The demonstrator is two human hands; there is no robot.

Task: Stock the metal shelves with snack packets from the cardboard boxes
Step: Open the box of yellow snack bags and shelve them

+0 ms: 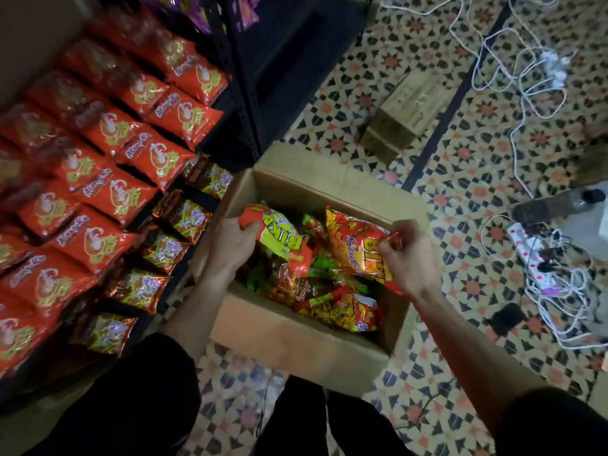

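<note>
An open cardboard box (296,337) stands on the floor in front of me, filled with red, yellow and green snack packets. My left hand (230,245) grips the top end of a red and yellow packet (279,235) at the box's left side. My right hand (408,255) pinches the edge of a second red packet (355,248) at the box's right side. To the left, the dark metal shelves (243,103) hold rows of orange packets (108,133), with a row of brown and yellow packets (164,248) on a lower level.
A small wooden box (404,113) lies on the patterned tile floor beyond the carton. White cables (526,87) and a power strip (539,258) with plugs sprawl at the right. Purple packets (184,8) show at the top of the shelves.
</note>
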